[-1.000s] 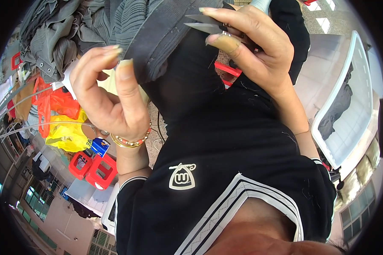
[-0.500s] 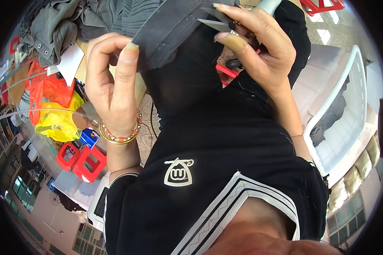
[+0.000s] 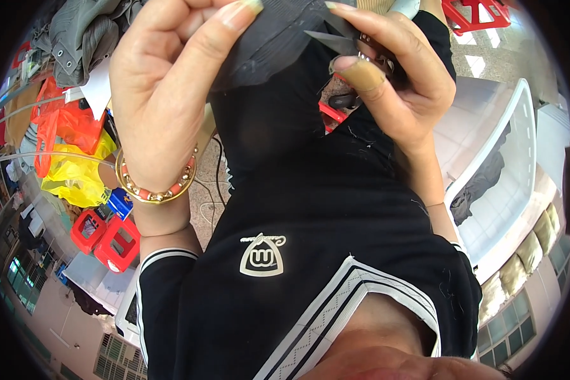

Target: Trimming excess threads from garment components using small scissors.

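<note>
My left hand (image 3: 161, 85), with a beaded bracelet at the wrist, pinches a dark grey piece of fabric (image 3: 263, 57) between thumb and fingers. The fabric hangs over my lap at the top of the picture, partly out of frame. Small thread snips (image 3: 333, 43) sit in my right hand (image 3: 411, 88), their pointed blades spread apart and directed left at the fabric. Tan tape wraps the right thumb. Whether the blades touch the cloth I cannot tell.
Grey garments (image 3: 82, 38) are heaped at the upper left, above orange (image 3: 73, 123) and yellow plastic bags (image 3: 76, 177). Red stools (image 3: 117, 247) stand at the left, another red stool (image 3: 478, 16) at the upper right. A white bin (image 3: 513, 183) with dark cloth is at my right.
My left hand has moved up and to the right along the fabric, nearer the snips. My right hand, still holding the snips, has shifted slightly right and down.
</note>
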`<action>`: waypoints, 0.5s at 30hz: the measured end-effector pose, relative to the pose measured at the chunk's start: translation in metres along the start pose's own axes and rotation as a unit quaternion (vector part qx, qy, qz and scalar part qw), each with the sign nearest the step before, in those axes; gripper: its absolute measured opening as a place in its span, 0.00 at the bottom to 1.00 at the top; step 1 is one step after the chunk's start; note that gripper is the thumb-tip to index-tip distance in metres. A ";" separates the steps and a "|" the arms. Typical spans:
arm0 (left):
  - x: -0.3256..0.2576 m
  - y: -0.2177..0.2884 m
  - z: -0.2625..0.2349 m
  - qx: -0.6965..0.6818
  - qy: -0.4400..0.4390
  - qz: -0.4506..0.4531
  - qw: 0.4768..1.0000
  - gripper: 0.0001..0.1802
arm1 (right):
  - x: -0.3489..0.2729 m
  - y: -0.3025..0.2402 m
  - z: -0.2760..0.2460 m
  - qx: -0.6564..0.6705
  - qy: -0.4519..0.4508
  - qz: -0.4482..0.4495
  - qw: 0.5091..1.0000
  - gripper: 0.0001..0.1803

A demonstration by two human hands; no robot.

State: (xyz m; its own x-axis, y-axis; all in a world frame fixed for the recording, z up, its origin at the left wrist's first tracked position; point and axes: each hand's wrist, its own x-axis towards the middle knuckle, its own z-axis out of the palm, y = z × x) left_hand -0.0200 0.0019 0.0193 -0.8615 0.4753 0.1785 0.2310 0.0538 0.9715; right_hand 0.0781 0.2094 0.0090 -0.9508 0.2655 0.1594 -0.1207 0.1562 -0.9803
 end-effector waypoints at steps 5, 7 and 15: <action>0.014 0.001 0.010 -0.043 -0.017 -0.009 0.999 0.11 | 0.005 0.026 -0.006 -0.166 -0.021 -0.314 0.934 0.26; 0.016 0.000 0.013 -0.059 -0.013 -0.018 0.998 0.11 | 0.003 0.029 -0.007 -0.214 -0.008 -0.340 0.916 0.29; 0.018 -0.001 0.018 -0.062 0.004 -0.013 0.998 0.13 | 0.003 0.033 -0.004 -0.250 0.001 -0.371 0.894 0.30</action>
State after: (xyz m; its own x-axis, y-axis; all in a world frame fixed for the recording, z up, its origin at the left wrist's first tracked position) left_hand -0.0275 0.0262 0.0182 -0.8704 0.4677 0.1535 0.1511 -0.0430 0.9876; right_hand 0.0724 0.2192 -0.0227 -0.6608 -0.0858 0.7457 -0.5755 0.6956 -0.4300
